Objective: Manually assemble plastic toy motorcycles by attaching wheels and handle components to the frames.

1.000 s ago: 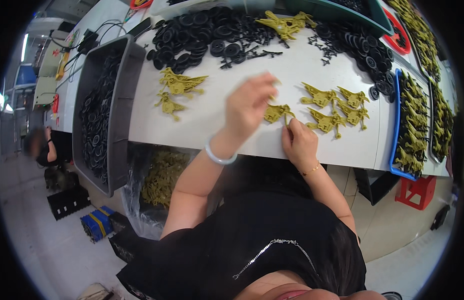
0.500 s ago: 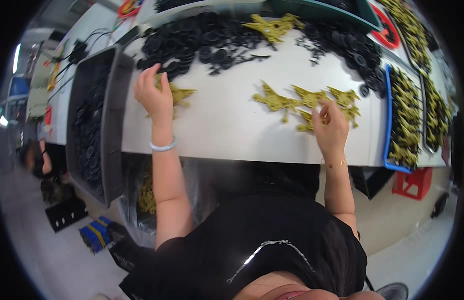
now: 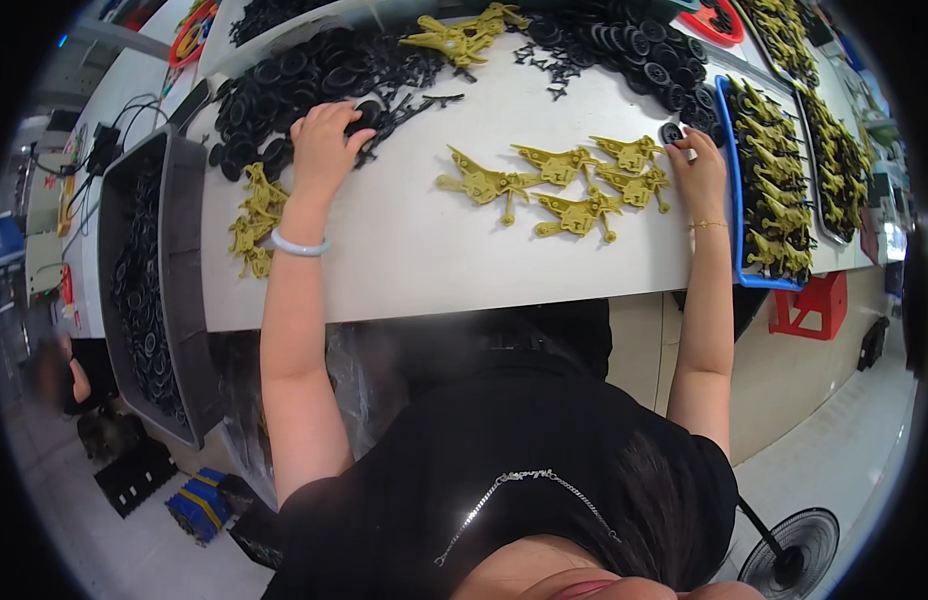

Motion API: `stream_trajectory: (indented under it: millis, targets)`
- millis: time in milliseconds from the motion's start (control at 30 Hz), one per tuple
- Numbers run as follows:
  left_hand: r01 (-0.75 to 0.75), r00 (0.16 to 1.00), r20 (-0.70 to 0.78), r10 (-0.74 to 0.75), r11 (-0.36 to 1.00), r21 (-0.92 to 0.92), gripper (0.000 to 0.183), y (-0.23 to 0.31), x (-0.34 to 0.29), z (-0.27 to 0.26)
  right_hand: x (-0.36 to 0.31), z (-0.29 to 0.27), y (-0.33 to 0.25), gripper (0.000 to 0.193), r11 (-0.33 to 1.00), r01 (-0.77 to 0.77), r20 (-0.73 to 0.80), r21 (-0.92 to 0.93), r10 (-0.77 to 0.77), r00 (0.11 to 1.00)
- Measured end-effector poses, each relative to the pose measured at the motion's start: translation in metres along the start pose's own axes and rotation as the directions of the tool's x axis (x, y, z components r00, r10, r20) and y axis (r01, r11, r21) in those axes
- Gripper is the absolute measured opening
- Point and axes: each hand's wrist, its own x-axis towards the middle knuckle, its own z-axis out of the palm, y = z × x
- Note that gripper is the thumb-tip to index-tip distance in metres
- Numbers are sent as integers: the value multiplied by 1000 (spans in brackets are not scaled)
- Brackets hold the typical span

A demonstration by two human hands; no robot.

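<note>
Over the near side of the wheel pile, my left hand (image 3: 324, 150) has a black wheel (image 3: 365, 116) between its thumb and fingers. To the right, my right hand (image 3: 700, 170) pinches the edge of a small black wheel (image 3: 670, 133) at the lower end of another heap. Several yellow-green plastic parts (image 3: 574, 214), shaped like toy vehicle body halves, lie spread on the white table (image 3: 404, 260) between my hands. A second cluster of yellow-green parts (image 3: 256, 225) sits left of my left wrist.
A grey bin (image 3: 189, 300) of black wheels stands at the left. On the right is a blue tray (image 3: 729, 190) of yellow-green and black assemblies. Small black forked pieces (image 3: 414, 105) and more yellow parts (image 3: 459, 42) lie at the back. A red stool (image 3: 824, 310) is below.
My left hand has gone from the left yellow parts to the black wheels. My right hand has left the middle yellow parts, moving up and right to a wheel. The view has shifted.
</note>
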Motion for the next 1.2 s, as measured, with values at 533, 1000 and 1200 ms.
stream_trajectory:
  millis: [533, 1000, 1200]
  targets:
    - [62, 976, 199, 87, 767, -639, 38, 92, -39, -18, -103, -3, -182, 41, 819, 170, 189, 549, -320, 929]
    - [14, 985, 167, 46, 940, -340, 32, 86, -88, -35, -106, 15, -195, 42, 777, 170, 322, 606, -434, 841]
    - [170, 981, 153, -120, 911, -375, 30, 80, -102, -36, -101, 23, -203, 44, 760, 298, 262, 578, -519, 814]
